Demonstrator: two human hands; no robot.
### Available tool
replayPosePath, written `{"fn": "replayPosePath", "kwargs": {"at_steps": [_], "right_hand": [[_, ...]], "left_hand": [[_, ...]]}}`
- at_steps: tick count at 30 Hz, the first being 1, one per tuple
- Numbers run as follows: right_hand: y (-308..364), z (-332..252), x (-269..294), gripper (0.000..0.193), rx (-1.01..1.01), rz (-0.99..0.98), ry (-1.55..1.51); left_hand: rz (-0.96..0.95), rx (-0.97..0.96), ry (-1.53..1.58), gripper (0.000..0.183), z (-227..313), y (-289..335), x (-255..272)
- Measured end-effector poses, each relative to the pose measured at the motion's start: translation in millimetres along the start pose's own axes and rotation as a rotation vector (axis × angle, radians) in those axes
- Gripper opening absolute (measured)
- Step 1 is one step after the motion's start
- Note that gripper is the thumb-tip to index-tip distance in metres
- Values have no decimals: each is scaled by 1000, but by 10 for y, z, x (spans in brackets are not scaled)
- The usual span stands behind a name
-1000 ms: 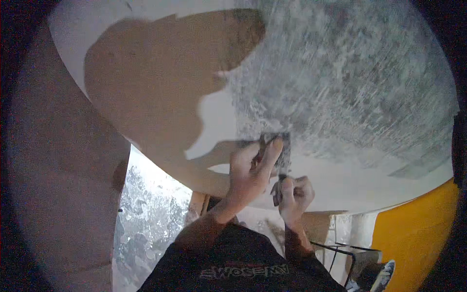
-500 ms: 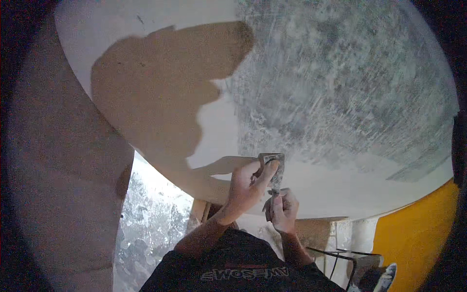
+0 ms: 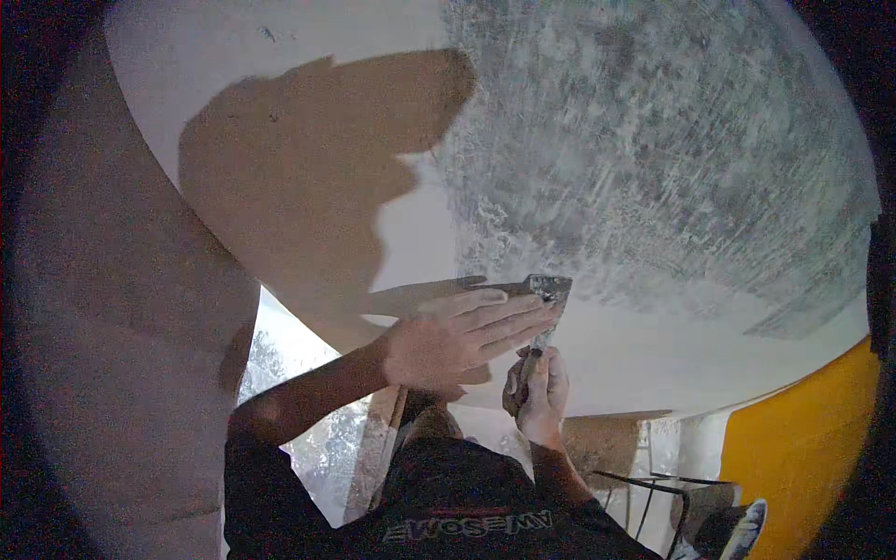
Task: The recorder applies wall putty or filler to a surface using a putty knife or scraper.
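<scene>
My right hand (image 3: 546, 397) is closed round the handle of a putty knife (image 3: 552, 286), its smeared metal blade pointing up toward the large pale surface (image 3: 625, 359). A dark shape shows beside that palm; I cannot tell what it is. My left hand (image 3: 462, 331) lies stretched out flat, its fingers nearly side by side and the fingertips over the blade. Whether they press on the metal is hard to see. Upper right, the surface carries a patchy grey-green area (image 3: 635, 159) with whitish streaks; the rest is smooth and off-white.
A broad brown shadow (image 3: 280, 177) falls across the surface's left part. Lower right stands a black metal frame (image 3: 681, 499) near a blue-and-white object (image 3: 745, 530) and a yellow panel (image 3: 793, 448). A bright, blotchy panel (image 3: 322, 476) shows at lower left.
My left hand has opened from a thumb grip on the blade to flat fingers, and its elbow has swung out left. The knife has shifted slightly up and right with my right hand.
</scene>
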State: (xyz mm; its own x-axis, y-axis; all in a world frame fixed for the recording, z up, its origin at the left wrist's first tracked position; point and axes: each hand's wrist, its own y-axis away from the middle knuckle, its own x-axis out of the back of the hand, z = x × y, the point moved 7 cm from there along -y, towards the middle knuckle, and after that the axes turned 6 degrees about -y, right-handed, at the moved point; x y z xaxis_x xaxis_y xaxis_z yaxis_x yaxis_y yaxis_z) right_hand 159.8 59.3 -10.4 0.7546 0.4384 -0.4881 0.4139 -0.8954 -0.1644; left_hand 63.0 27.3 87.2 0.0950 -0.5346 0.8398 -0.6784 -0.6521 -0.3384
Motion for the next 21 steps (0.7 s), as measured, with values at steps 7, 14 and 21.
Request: {"fn": "replayPosePath", "kwargs": {"at_steps": [7, 14, 21], "right_hand": [[44, -81, -16, 29, 6, 126, 201], [-85, -237, -34, 29, 82, 157, 319], [31, -375, 36, 25, 137, 239, 479]], "left_hand": [[59, 19, -160, 53, 45, -131, 62], [121, 125, -60, 57, -44, -196, 72], [157, 86, -185, 52, 35, -223, 53]]}}
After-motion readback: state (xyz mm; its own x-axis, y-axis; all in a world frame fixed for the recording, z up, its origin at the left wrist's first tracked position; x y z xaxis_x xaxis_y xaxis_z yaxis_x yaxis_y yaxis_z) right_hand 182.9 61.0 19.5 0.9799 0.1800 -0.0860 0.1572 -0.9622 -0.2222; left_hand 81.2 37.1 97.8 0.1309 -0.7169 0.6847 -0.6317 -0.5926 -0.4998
